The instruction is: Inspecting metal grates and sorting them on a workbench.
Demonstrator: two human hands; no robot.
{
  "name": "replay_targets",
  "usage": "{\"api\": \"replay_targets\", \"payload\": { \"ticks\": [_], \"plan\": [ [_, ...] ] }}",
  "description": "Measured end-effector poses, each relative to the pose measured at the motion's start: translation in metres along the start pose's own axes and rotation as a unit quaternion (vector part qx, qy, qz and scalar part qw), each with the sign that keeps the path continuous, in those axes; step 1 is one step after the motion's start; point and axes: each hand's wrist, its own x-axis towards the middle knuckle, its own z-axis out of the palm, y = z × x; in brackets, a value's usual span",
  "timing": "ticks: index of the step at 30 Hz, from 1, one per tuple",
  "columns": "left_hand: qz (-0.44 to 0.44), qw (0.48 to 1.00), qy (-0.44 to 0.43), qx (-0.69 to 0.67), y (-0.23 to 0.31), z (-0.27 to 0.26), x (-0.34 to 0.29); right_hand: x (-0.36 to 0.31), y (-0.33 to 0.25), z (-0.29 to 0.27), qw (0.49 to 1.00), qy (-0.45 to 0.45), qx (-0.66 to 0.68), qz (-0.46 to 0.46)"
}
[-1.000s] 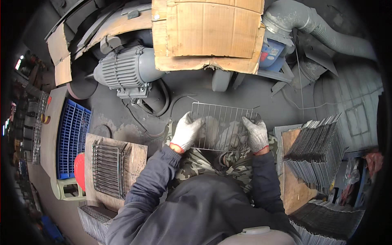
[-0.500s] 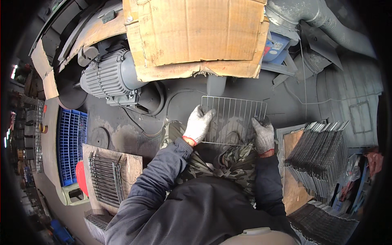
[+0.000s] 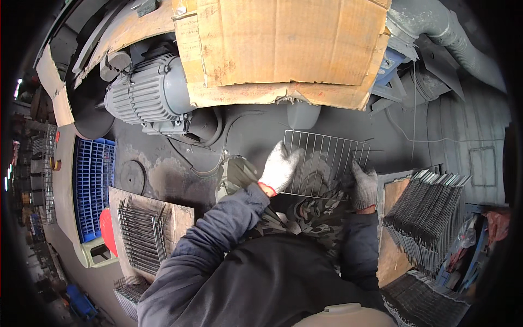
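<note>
A wire rack (image 3: pixel 318 163), a thin rectangular metal frame with parallel bars, is held up above my knees. My left hand (image 3: pixel 282 166), in a whitish work glove with a red cuff, grips its left edge with the thumb over the frame. At the opposite edge my right hand (image 3: pixel 364 184), in a greyer glove, is closed on the rack; its fingertips are partly hidden. A tall stack of similar wire racks (image 3: pixel 427 218) stands to my right, leaning on one another. Fewer racks (image 3: pixel 143 237) lie on a board at my left.
Ahead hangs a cardboard sheet (image 3: pixel 283 46), with a grey electric motor (image 3: pixel 144 95) to its left. A blue plastic crate (image 3: pixel 95 188) sits at the far left. A grey duct (image 3: pixel 427 22) runs at the upper right. More racks (image 3: pixel 422 297) lie at the lower right.
Both hands and the rack have shifted slightly right and a little lower in the picture. The rack tilts a bit more. My grip looks the same.
</note>
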Motion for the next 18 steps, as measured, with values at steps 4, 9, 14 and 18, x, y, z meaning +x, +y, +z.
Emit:
{"api": "replay_targets", "payload": {
  "ticks": [4,9,14,18],
  "plan": [
    [0.024,0.997,0.074,-0.03,-0.005,-0.044,-0.012,0.01,0.015,0.039,0.988,-0.138,0.053,-0.047],
    [-0.11,0.98,0.071,-0.148,-0.004,-0.091,-0.016,0.013,0.043,0.092,0.982,-0.13,0.015,-0.133],
    [-0.055,0.994,-0.026,-0.088,0.002,-0.015,0.005,0.006,0.011,0.019,0.994,-0.025,0.064,-0.084],
    [-0.02,0.994,0.048,-0.099,0.004,-0.028,-0.005,0.01,0.01,0.034,0.985,-0.1,0.068,-0.124]
  ]
}}
